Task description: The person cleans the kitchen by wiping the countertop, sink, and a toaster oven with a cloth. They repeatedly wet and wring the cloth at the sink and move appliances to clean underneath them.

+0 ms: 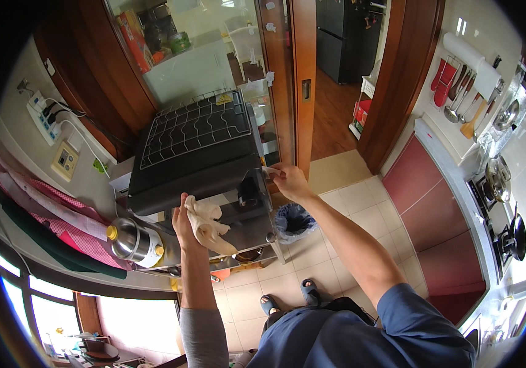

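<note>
My left hand (pixel 184 227) has a crumpled cream cloth (pixel 203 223) in its grasp, part of it hanging down towards me. Its fingertips reach the front edge of a black box-shaped appliance (pixel 198 170), perhaps an oven. A wire rack (pixel 198 126) lies on top of the appliance. Beyond the appliance's right front corner, my right hand (pixel 293 183) pinches a small white piece (pixel 271 171), maybe paper or tissue. Between the hands, a dark cylindrical object (pixel 248 188) sits on the metal shelf unit (pixel 249 230). The fingers' grip under the cloth is partly hidden.
A lined waste bin (pixel 294 221) stands on the floor below my right forearm. Left of the cloth is a steel appliance with yellow knobs (pixel 136 244). A wooden sliding door (pixel 304 92) rises behind. Pans on a gas stove (pixel 497 230) are at the far right.
</note>
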Demonstrator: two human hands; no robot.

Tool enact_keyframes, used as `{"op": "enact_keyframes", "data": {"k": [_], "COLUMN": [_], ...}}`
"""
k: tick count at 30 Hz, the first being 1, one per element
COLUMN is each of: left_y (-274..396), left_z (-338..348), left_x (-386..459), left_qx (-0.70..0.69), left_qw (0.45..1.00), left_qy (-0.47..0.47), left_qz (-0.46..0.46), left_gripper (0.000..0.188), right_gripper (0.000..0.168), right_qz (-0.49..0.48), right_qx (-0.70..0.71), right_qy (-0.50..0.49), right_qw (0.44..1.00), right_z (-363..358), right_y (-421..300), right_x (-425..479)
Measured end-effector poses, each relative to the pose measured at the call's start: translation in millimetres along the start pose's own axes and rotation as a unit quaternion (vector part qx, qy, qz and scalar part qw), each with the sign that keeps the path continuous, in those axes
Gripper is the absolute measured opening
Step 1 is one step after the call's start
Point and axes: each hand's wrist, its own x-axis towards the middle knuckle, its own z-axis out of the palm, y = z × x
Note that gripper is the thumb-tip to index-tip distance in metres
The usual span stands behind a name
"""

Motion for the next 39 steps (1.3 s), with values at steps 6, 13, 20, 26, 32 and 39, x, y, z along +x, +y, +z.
{"op": "enact_keyframes", "data": {"k": [6, 13, 20, 26, 32, 39], "left_y": [-8, -41, -79, -110, -125, -148], "left_z": [-10, -63, -111, -147, -161, -167], "left_x": [-62, -131, -162, -175, -183, -184], "left_qx": [-0.016, 0.014, 0.022, -0.029, -0.076, -0.084], "left_qw": [0.996, 0.998, 1.0, 0.999, 0.995, 0.996], "left_qy": [0.084, -0.017, -0.003, -0.004, 0.008, -0.012], "left_qz": [0.023, 0.051, 0.013, -0.025, -0.061, -0.027], "left_gripper": [0.021, 0.016, 0.018, 0.015, 0.012, 0.026], "right_gripper": [0.025, 0.024, 0.021, 0.024, 0.031, 0.035], "right_qz": [-0.022, 0.027, 0.122, 0.126, 0.14, 0.115], "right_qx": [0.036, 0.149, 0.386, 0.461, 0.5, 0.512], "right_qy": [0.022, 0.011, 0.015, 0.002, -0.011, -0.103], "right_qw": [0.999, 0.988, 0.914, 0.878, 0.855, 0.845], "right_z": [4, 3, -5, -14, -14, -13], "right_y": [12, 36, 37, 44, 45, 19], "right_x": [1, -20, -44, -55, -62, -60]}}
